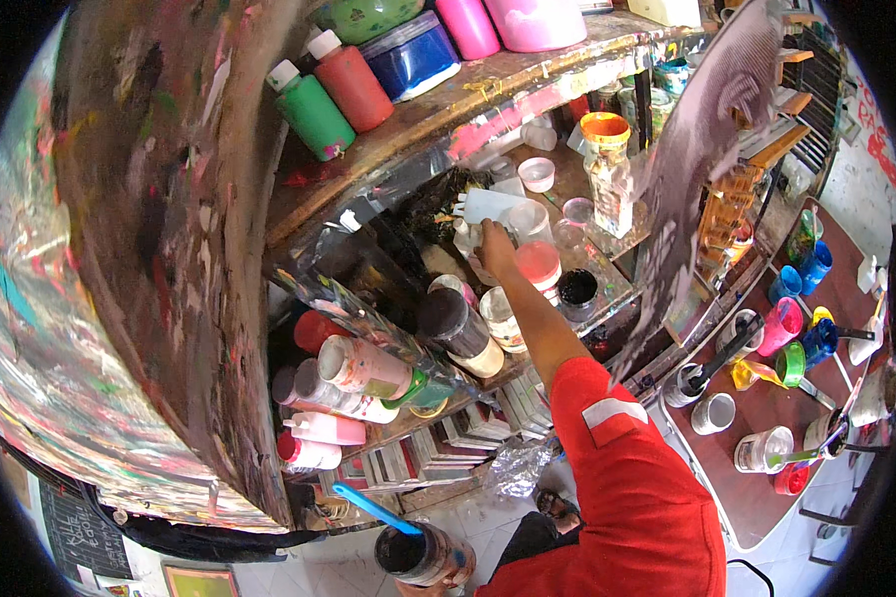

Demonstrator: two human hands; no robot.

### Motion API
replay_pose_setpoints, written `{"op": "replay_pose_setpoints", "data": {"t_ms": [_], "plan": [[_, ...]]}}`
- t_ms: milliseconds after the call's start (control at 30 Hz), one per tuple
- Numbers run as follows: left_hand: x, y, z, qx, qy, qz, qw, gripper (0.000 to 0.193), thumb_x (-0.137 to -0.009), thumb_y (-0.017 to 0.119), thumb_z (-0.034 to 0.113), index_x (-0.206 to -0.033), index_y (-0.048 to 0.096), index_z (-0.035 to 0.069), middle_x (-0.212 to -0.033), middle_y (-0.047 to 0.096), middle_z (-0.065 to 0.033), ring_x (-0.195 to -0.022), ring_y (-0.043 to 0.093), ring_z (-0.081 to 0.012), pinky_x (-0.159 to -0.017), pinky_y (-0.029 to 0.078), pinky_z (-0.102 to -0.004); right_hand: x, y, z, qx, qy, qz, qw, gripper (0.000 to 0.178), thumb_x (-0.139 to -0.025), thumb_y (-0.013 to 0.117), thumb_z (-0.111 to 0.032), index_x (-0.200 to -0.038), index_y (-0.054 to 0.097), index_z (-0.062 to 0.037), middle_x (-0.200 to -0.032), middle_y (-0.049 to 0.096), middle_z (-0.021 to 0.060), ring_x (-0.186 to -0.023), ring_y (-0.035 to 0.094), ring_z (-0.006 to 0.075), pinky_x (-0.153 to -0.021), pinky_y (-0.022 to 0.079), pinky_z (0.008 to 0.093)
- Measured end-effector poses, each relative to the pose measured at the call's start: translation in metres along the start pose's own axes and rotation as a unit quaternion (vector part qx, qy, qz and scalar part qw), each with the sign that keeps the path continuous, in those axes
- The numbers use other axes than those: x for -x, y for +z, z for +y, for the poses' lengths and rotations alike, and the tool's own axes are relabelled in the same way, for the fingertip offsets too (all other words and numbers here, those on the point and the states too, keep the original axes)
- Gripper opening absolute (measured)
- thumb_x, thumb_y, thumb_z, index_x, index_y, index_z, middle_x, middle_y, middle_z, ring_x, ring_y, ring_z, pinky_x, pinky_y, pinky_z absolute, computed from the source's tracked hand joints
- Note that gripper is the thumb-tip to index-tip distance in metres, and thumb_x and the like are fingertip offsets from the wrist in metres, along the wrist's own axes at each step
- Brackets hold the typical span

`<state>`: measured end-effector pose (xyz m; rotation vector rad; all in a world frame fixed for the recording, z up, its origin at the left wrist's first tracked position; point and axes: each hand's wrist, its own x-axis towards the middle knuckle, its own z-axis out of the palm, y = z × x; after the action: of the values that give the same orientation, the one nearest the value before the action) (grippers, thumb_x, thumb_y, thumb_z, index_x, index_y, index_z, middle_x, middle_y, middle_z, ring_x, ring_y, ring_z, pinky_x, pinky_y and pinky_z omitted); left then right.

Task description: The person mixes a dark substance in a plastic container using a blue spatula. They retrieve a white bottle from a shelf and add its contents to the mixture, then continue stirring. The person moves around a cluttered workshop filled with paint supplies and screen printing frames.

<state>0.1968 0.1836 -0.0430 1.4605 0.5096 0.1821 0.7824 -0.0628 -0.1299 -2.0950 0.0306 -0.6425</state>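
Note:
My right hand (pixel 495 249) reaches into the lower shelf, its fingers closed around the top of a small whitish bottle (pixel 464 237). Behind it lies a pale translucent bottle (pixel 490 205). Close to my wrist are a jar with a pinkish-red lid (pixel 538 265), an open pot of black paint (pixel 577 289) and a dark-capped jar (pixel 450 316). At the bottom edge, a paint-smeared jar (pixel 440 559) has a blue-handled tool (pixel 373 507) standing in it. A little of my left hand (pixel 420 590) shows beneath, gripping that jar; most of it is out of the picture.
Paint bottles, one green (pixel 314 117), one red (pixel 353 90), stand on the upper shelf (pixel 388 149). A large paint-streaked panel (pixel 149 259) fills the left side. A printed portrait sheet (pixel 702 139) hangs right of my arm. Paint cups cover a brown table (pixel 737 488) at right.

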Motion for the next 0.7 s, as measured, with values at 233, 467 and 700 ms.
{"op": "replay_pose_setpoints", "data": {"t_ms": [233, 467, 700], "plan": [[0.006, -0.002, -0.013, 0.007, 0.01, -0.02, 1.0, 0.086, -0.061, 0.089, 0.004, -0.132, 0.042, -0.005, -0.114, 0.063, -0.0163, -0.095, 0.068, -0.0245, -0.08, 0.06, -0.0376, 0.005, -0.032, -0.017, 0.097, 0.008, -0.069, 0.993, 0.083, -0.074, 0.079, -0.014, -0.142, 0.034, -0.0007, -0.135, 0.045, 0.034, -0.123, 0.05, 0.0487, -0.101, 0.046, 0.0493], [0.011, -0.012, -0.029, 0.017, 0.049, -0.05, 0.997, 0.086, -0.061, 0.089, 0.004, -0.132, 0.042, -0.006, -0.114, 0.063, -0.0168, -0.093, 0.068, -0.025, -0.079, 0.061, -0.038, 0.065, -0.126, -0.054, -0.093, -0.042, 0.003, 0.995, 0.074, -0.08, 0.075, -0.021, -0.141, 0.04, 0.0033, -0.136, 0.049, 0.0268, -0.126, 0.05, 0.0407, -0.108, 0.04, 0.045], [0.016, 0.011, -0.012, 0.015, 0.041, -0.138, 0.989, 0.086, -0.064, 0.089, 0.009, -0.134, 0.041, -0.006, -0.119, 0.062, -0.016, -0.102, 0.067, -0.0263, -0.083, 0.059, -0.0374, 0.262, -0.262, -0.087, -0.246, 0.072, -0.134, 0.957, 0.053, -0.086, 0.075, -0.017, -0.132, 0.052, -0.002, -0.118, 0.061, 0.0208, -0.108, 0.062, 0.0284, -0.094, 0.048, 0.0384]]}}
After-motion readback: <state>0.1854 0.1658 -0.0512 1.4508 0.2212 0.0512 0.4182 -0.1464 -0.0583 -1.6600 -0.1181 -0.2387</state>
